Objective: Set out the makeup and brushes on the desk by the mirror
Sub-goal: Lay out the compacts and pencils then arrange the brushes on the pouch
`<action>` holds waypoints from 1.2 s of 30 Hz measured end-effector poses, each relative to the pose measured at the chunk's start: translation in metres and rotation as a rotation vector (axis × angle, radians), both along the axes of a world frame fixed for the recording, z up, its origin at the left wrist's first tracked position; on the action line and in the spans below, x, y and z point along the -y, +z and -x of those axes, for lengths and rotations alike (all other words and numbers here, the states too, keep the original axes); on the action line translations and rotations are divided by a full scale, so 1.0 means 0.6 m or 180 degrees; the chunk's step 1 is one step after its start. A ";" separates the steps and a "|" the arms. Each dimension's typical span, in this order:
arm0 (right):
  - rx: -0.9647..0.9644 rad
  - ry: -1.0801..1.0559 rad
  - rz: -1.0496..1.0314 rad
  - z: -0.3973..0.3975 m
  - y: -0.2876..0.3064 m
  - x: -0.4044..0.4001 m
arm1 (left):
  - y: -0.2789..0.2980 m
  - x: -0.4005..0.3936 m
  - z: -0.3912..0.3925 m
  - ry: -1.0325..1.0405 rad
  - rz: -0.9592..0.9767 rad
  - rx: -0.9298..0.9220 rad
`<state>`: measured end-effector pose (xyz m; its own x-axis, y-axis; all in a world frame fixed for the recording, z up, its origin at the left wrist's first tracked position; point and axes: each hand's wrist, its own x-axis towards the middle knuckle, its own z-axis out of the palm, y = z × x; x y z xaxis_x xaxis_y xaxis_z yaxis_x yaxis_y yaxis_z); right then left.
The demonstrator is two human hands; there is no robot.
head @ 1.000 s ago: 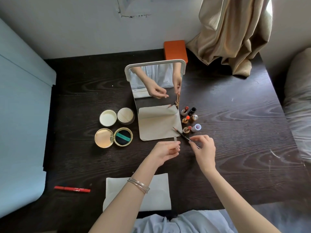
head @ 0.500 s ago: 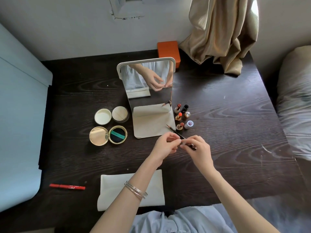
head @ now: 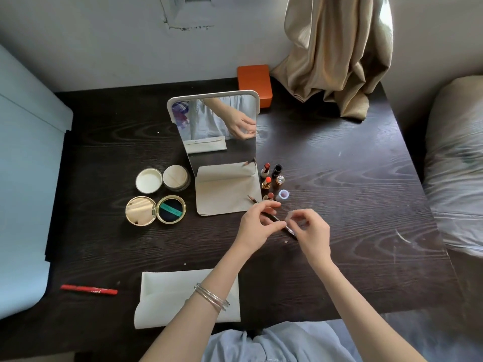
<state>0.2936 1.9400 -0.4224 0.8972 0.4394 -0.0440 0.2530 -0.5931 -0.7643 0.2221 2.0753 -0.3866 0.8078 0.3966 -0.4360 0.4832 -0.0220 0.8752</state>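
An orange box (head: 254, 79) stood behind the mirror, a beige curtain (head: 337, 53) drooped onto the worktop's far corner, and a pillow (head: 456, 163) lay at right.

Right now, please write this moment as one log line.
stage: arranging | left hand: holds pencil | right hand: at pencil's near end | lipsticks: upright right of mirror

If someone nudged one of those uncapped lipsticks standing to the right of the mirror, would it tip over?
Probably. Each uncapped lipstick stands upright on a narrow base, tall for its width, so a sideways nudge would likely topple it. They stand close together beside their caps, so one falling might knock its neighbours. Being round, it would probably roll on the smooth desk.
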 end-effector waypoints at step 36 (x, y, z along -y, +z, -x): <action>-0.0446 -0.0284 0.0436 -0.094 -0.063 -0.036 | -0.075 -0.015 0.020 0.0102 0.0179 -0.1134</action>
